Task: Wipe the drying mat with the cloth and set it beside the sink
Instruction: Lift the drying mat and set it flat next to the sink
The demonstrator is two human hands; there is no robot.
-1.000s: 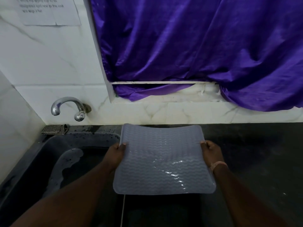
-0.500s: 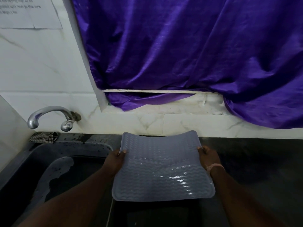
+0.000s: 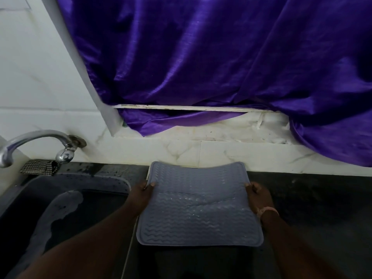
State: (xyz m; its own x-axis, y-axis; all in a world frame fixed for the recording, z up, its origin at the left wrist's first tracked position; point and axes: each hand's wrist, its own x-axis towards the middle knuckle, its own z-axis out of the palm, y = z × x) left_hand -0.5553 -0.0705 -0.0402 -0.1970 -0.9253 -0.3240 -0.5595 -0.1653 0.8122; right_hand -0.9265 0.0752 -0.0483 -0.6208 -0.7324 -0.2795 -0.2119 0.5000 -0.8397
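Observation:
A grey ribbed drying mat (image 3: pixel 199 206) hangs over the dark counter just right of the sink (image 3: pixel 66 190), its middle sagging and its near part glistening. My left hand (image 3: pixel 142 195) grips its left edge, thumb on top. My right hand (image 3: pixel 258 197) grips its right edge. The mat's far edge reaches close to the white wall base. A small black-and-white checked cloth (image 3: pixel 39 167) lies folded on the ledge behind the sink, under the tap, far from both hands.
A chrome tap (image 3: pixel 38 144) sticks out of the tiled wall over the dark sink, which has a pale foamy patch (image 3: pixel 58 210) inside. Dark counter (image 3: pixel 314 208) stretches to the right. A purple curtain (image 3: pixel 221 67) hangs above the counter's back wall.
Both hands have carried the mat a little farther from me toward the wall, still held by its side edges. The camera has swung slightly right and tipped down.

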